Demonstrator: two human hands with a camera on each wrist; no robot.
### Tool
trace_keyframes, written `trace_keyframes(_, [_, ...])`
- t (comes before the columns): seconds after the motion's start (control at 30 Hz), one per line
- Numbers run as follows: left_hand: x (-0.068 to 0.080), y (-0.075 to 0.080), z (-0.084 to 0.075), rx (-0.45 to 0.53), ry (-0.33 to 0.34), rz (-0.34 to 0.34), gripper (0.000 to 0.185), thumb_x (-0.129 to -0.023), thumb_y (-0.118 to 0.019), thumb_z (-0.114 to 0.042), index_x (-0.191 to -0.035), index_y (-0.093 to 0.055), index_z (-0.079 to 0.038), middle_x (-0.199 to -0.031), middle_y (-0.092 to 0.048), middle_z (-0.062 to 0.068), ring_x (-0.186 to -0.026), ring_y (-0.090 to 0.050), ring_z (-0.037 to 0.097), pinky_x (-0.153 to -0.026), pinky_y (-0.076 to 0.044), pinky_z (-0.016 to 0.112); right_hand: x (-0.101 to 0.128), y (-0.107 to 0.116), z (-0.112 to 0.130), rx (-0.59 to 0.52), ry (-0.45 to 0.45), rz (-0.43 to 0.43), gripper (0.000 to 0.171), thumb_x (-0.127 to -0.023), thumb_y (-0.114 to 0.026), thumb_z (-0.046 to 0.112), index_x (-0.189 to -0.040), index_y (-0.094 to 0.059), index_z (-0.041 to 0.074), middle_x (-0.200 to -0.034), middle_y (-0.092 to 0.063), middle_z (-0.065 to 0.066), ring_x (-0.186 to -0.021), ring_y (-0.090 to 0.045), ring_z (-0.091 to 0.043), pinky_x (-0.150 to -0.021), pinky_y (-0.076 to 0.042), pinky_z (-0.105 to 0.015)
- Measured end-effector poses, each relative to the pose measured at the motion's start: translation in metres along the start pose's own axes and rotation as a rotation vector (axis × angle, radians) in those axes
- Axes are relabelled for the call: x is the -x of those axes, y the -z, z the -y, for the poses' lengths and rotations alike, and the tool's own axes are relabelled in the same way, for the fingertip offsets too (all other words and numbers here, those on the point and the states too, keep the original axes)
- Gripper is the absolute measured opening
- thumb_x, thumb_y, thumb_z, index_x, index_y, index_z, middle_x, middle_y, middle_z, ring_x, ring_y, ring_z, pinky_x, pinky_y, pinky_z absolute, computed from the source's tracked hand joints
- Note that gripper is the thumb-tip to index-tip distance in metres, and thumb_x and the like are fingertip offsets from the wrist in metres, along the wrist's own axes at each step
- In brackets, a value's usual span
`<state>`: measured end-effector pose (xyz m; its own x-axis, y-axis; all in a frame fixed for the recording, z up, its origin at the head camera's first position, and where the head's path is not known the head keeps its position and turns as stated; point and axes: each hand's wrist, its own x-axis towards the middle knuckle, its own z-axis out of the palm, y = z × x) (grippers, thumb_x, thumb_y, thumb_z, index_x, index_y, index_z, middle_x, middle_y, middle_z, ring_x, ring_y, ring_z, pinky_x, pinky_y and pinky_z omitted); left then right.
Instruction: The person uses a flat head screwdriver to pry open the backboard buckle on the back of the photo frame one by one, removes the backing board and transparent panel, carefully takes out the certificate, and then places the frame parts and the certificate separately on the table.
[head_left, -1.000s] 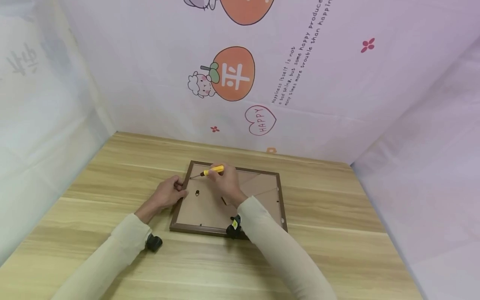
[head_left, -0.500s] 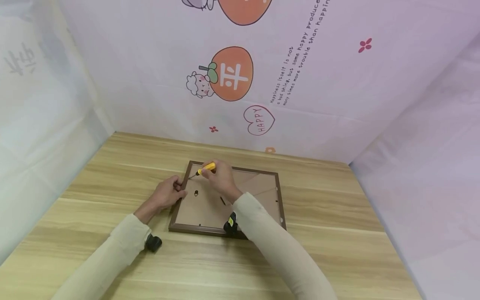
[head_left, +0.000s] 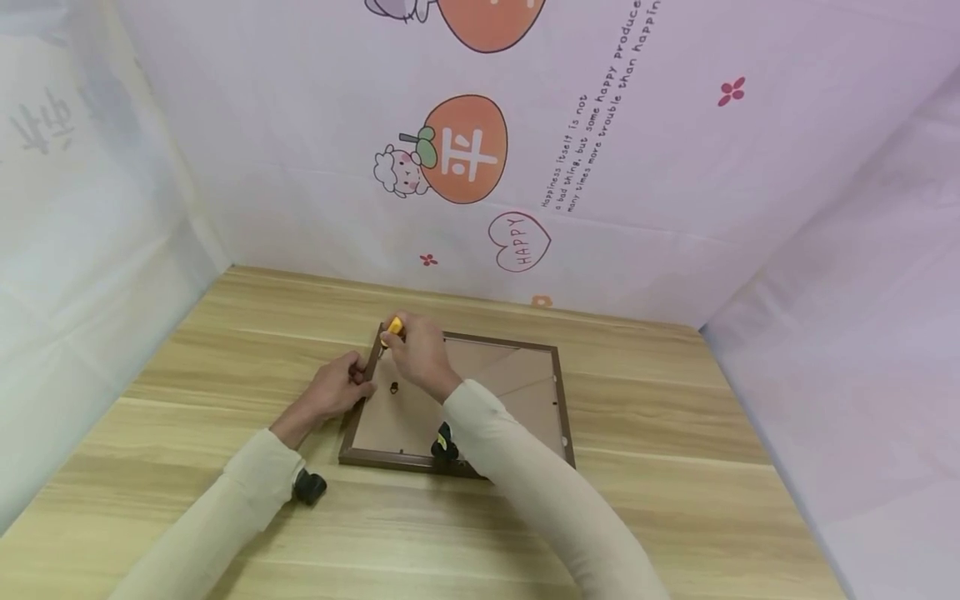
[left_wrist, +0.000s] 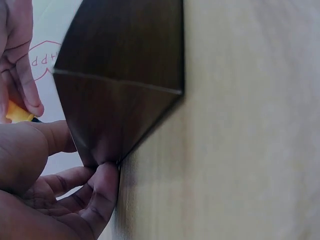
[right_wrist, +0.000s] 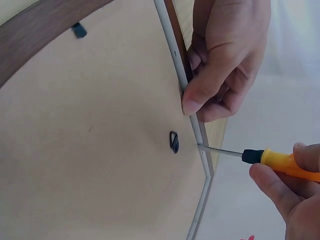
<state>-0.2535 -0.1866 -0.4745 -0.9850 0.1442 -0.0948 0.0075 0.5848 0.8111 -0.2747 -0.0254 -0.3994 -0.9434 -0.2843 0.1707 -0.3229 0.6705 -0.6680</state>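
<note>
A brown picture frame (head_left: 450,468) lies face down on the table, its tan backing board (head_left: 420,421) showing. My left hand (head_left: 333,385) grips the frame's left side, with the thumb over the rim and fingers against the outer edge. In my right hand (head_left: 426,354) I hold a screwdriver (right_wrist: 285,164) by its yellow handle. Its metal tip meets the inner edge of the frame near the far left corner, seen in the right wrist view. Beside the tip, a small black hanging ring (right_wrist: 174,142) sits on the board.
A small dark tab (right_wrist: 79,30) shows at the near side of the frame. The wood-grain table (head_left: 660,467) runs around it. White printed cloth (head_left: 300,167) stands as a wall behind and at both sides.
My right hand has moved left toward the frame's far left corner, and the screwdriver has swung from a low slant to a steeper one. My left hand stays put.
</note>
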Motion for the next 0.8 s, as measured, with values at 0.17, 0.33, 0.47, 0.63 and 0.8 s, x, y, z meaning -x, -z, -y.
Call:
trace_keyframes(0.17, [0.000,0.000,-0.001,0.004,0.004,0.000,0.019,-0.093,-0.062,-0.009,-0.107,-0.053,0.000,-0.096,-0.060,0.014,-0.077,-0.056,0.019,-0.062,-0.048,0.027,-0.002,-0.002,0.006,-0.001,-0.010,0.023,0.013,-0.098,-0.060,0.018,-0.106,-0.068,0.010,-0.095,-0.071,-0.004,-0.066,-0.054,-0.007,-0.052,-0.042,-0.015])
trace_keyframes(0.33, [0.000,0.000,0.000,-0.004,0.017,0.002,0.019,-0.093,-0.062,-0.009,-0.107,-0.053,0.000,-0.096,-0.060,0.014,-0.078,-0.057,0.019,-0.062,-0.048,0.027,-0.003,-0.003,0.008,-0.012,-0.008,0.038,0.014,-0.098,-0.060,0.018,-0.107,-0.067,0.010,-0.099,-0.072,-0.004,-0.074,-0.061,-0.008,-0.053,-0.045,-0.016])
trace_keyframes(0.47, [0.001,0.002,-0.001,-0.015,0.016,-0.007,0.019,-0.092,-0.062,-0.009,-0.107,-0.053,0.000,-0.096,-0.060,0.014,-0.078,-0.056,0.019,-0.061,-0.047,0.026,-0.005,-0.004,0.009,0.007,0.030,0.048,0.016,-0.098,-0.059,0.018,-0.109,-0.067,0.009,-0.103,-0.072,-0.005,-0.079,-0.063,-0.008,-0.055,-0.046,-0.014])
trace_keyframes(0.63, [0.003,0.002,-0.002,-0.005,-0.022,-0.012,0.017,-0.090,-0.061,-0.007,-0.104,-0.053,0.000,-0.093,-0.058,0.013,-0.076,-0.055,0.018,-0.060,-0.046,0.024,-0.007,-0.006,0.013,0.057,0.063,0.063,0.015,-0.099,-0.058,0.018,-0.108,-0.066,0.009,-0.096,-0.070,-0.003,-0.062,-0.053,-0.007,-0.049,-0.040,-0.014])
trace_keyframes(0.8, [0.004,0.001,-0.003,-0.003,-0.027,-0.011,0.018,-0.089,-0.061,-0.007,-0.104,-0.053,0.000,-0.092,-0.058,0.013,-0.076,-0.054,0.018,-0.059,-0.045,0.024,-0.008,-0.008,0.016,0.089,0.065,0.073,0.014,-0.100,-0.057,0.020,-0.107,-0.065,0.011,-0.088,-0.066,-0.002,-0.054,-0.044,-0.005,-0.046,-0.035,-0.014])
